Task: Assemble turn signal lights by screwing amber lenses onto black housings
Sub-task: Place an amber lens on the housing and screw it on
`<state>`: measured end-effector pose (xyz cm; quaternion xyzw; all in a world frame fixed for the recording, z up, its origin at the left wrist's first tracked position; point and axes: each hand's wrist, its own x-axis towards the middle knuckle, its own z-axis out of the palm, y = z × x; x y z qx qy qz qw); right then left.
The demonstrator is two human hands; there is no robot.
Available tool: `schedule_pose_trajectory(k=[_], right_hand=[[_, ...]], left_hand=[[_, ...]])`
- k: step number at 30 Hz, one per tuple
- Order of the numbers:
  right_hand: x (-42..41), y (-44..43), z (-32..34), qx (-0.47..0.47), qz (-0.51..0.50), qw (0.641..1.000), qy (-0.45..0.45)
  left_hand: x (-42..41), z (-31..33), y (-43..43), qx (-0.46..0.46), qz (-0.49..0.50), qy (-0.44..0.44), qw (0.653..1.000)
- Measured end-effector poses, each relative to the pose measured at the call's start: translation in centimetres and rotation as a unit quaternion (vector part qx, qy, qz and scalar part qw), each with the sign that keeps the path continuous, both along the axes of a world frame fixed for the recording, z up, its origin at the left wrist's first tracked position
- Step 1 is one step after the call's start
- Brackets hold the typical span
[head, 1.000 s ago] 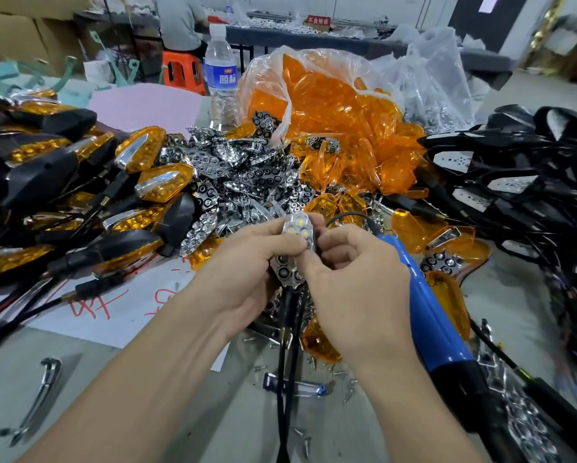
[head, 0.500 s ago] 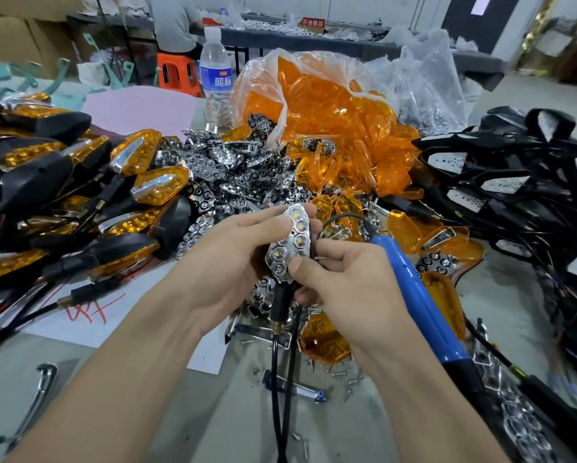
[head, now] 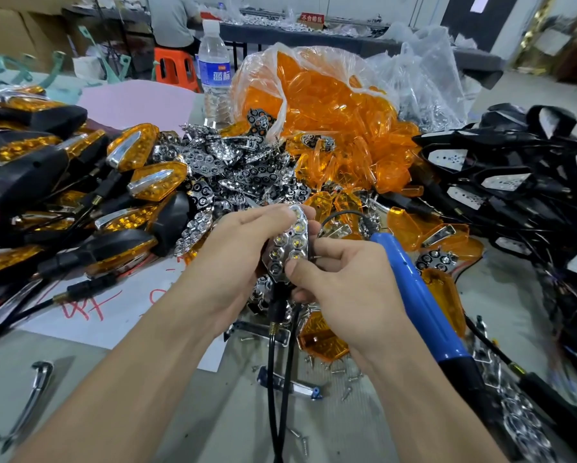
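My left hand (head: 233,262) grips a turn signal housing whose chrome reflector face (head: 288,243) with its LEDs points up at me; its black stalk and wire (head: 275,332) hang down beneath. My right hand (head: 343,289) presses its thumb on the reflector's lower right edge and pinches a small screw (head: 314,258) between its fingers. A blue electric screwdriver (head: 420,295) lies along my right wrist, its black cord looping over the hand. Loose amber lenses (head: 323,339) lie on the table just below my hands.
Finished amber-and-black signals (head: 63,195) are piled at left, chrome reflectors (head: 233,168) in the middle, a plastic bag of amber lenses (head: 330,105) behind, black housings (head: 514,182) at right. Screws (head: 343,372) litter the grey table (head: 113,412). A water bottle (head: 215,68) stands at the back.
The housing has tilted so the reflector faces me more fully. My right thumb slid down to its lower edge, and both hands sit slightly lower and nearer.
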<state>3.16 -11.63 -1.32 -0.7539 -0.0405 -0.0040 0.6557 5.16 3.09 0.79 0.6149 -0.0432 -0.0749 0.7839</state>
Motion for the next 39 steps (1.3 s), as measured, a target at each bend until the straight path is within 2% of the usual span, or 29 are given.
schedule_pose_trajectory(k=[5,10,18,22,25,29,32,35,37,39], right_hand=[[-0.2,0.3,0.2,-0.010,0.016,1.000,0.001],[-0.5,0.7,0.4,-0.044,-0.036,0.998,-0.039],[-0.4,0.2,0.8,-0.054,-0.053,0.996,-0.050],[-0.3,0.1,0.9,-0.048,-0.077,0.995,-0.049],[0.1,-0.8,1.2,-0.049,-0.099,0.993,-0.029],[0.0,-1.9,1.8,-0.082,-0.095,0.992,-0.032],[0.1,-2.0,1.7,-0.080,-0.070,0.994,-0.015],[0.0,-2.2,2.2,-0.069,-0.027,0.997,0.010],[-0.1,-2.9,2.5,-0.117,-0.029,0.993,0.010],[-0.2,-3.9,2.8,-0.246,-0.017,0.969,0.005]], left_hand=[[-0.2,0.0,-0.5,0.002,0.063,0.000,0.998],[-0.3,-0.3,-1.0,0.014,0.096,-0.029,0.995],[-0.3,-0.1,-0.2,0.060,0.023,-0.062,0.996],[-0.2,0.2,0.6,0.056,-0.037,-0.015,0.998],[-0.2,0.0,0.9,0.115,-0.037,-0.001,0.993],[-0.1,-0.4,0.2,0.123,0.013,-0.008,0.992],[0.0,-0.6,0.1,0.145,-0.027,-0.034,0.988],[-0.2,-0.6,0.1,0.116,-0.058,-0.045,0.991],[0.1,-0.9,-0.1,0.099,-0.002,-0.030,0.995],[0.6,-1.3,0.0,0.101,0.075,-0.007,0.992]])
